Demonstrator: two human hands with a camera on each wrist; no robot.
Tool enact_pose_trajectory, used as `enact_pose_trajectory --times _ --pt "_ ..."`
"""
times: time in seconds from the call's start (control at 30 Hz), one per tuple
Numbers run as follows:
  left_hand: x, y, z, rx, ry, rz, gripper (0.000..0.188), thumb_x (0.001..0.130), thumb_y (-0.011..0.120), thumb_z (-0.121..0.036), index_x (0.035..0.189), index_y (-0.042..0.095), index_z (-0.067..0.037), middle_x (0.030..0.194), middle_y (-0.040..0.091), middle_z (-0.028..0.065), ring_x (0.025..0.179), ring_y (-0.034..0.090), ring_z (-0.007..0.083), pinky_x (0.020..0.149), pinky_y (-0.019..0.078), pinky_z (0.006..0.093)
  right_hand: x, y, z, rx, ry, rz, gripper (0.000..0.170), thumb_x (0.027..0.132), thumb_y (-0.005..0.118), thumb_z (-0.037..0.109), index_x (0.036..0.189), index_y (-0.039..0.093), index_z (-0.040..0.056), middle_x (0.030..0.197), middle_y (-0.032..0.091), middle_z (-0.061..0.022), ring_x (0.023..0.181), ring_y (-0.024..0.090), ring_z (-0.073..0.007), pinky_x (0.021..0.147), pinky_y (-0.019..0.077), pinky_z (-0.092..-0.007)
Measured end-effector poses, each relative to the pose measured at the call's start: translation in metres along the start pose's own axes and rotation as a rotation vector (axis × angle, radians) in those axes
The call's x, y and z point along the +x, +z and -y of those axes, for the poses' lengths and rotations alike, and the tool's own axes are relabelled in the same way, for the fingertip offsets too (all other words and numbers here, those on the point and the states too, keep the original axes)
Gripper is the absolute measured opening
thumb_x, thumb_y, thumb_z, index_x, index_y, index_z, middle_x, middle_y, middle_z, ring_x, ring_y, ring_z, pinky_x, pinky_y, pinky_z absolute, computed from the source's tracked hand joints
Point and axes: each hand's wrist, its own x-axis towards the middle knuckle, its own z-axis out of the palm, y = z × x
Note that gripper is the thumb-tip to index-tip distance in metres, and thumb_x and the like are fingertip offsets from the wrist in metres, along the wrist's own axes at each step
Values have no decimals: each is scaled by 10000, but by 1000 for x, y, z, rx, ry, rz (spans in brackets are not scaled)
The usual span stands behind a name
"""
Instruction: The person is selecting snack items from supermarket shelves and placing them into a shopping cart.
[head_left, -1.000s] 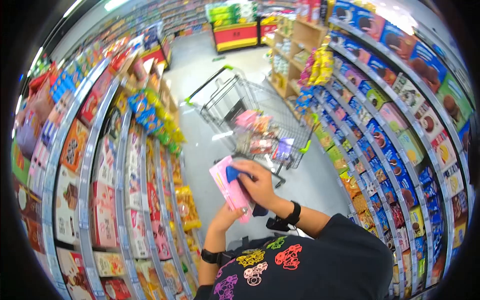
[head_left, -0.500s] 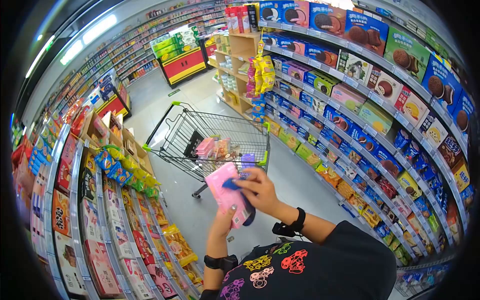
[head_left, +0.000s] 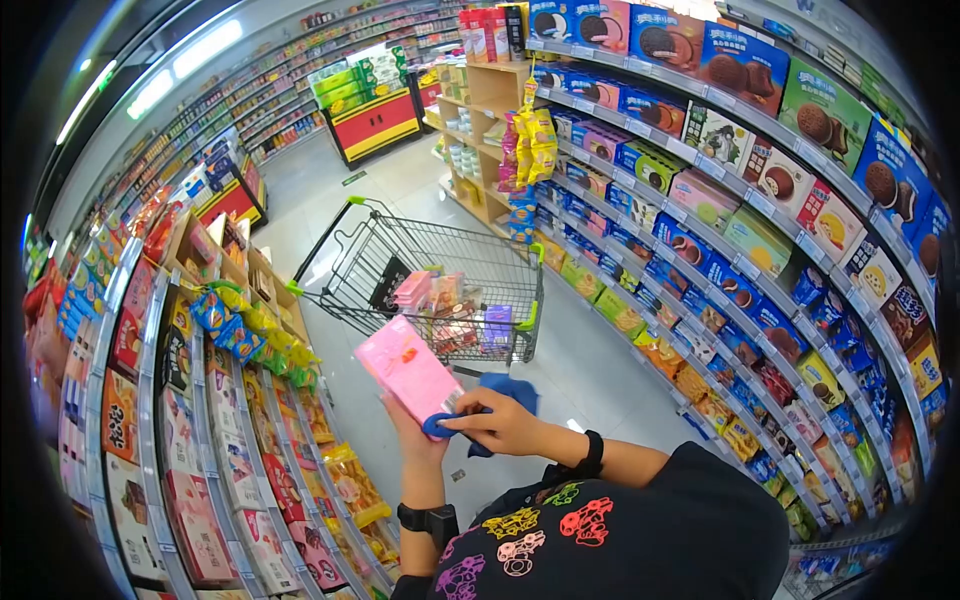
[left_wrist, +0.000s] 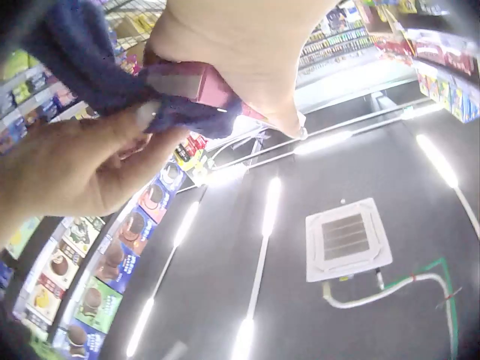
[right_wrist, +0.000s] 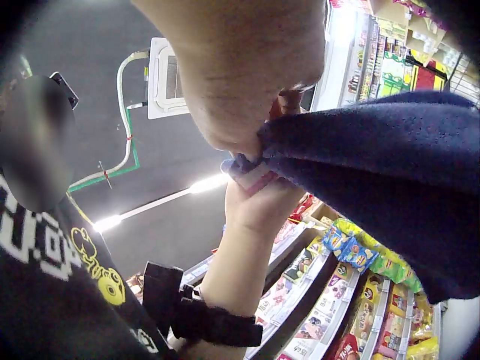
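A pink box (head_left: pixel 408 368) is held tilted in front of the chest by my left hand (head_left: pixel 418 440), which grips its lower end from the left. Between the fingers of my right hand (head_left: pixel 505 425) is a dark blue cloth (head_left: pixel 518 392), pressed on the box's lower corner. Much of the cloth (right_wrist: pixel 375 165) hangs loose beyond the hand in the right wrist view. From the left wrist, the box's narrow pink end (left_wrist: pixel 213 86) shows between the left hand and the cloth (left_wrist: pixel 90 67).
Ahead stands a wire shopping cart (head_left: pixel 440 240) with several packages (head_left: pixel 450 310) inside. Shelves of biscuit boxes (head_left: pixel 700 205) line the right, and shelves of snack boxes (head_left: pixel 195 510) the left. Chip bags (head_left: pixel 245 335) hang at the left shelf end. A red and yellow counter (head_left: pixel 375 128) is farther off.
The head view has swung right, then held nearly steady. The box has turned its broad face up and shifted left; the cloth has moved from its upper part to its lower corner.
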Motion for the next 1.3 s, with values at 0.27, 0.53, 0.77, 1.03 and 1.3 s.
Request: enact_pose_trajectory --times 0.27,0.53,0.77,1.03,1.3 --pt "-3 -33 11 174 -13 11 659 866 480 -459 1299 310 9 1244 460 177 1118 489 301 962 392 430 26 -5 -13 -70 136 -185 326 716 598 -47 1007 639 94 975 511 -75 736 524 -178 671 457 -273" --pt "-10 -22 1 276 -100 -28 484 812 580 -85 1244 379 -5 1175 510 107 1060 527 218 891 447 351 42 -3 -35 249 363 -392 290 775 504 -117 1047 523 -17 1042 476 -56 926 489 -116 765 420 -220" --pt "4 -15 -16 163 128 -351 421 849 520 -142 1224 396 4 1123 539 148 991 577 250 832 493 385 44 1 -28 69 247 -200 228 742 567 -44 964 612 -15 970 616 -146 912 596 -254 815 455 -311" --pt "8 -27 -20 368 87 -270 408 814 576 -54 1193 435 5 1117 551 126 982 577 224 836 484 359 53 4 -31 -7 370 -268 262 745 589 -10 1006 612 0 962 632 -142 873 618 -233 751 481 -295" --pt "13 -26 -16 327 201 -313 324 773 632 -12 1082 545 35 1040 602 101 906 593 179 809 476 302 59 9 -24 -202 227 -194 245 743 575 -12 980 624 29 948 631 -145 874 599 -292 792 468 -344"
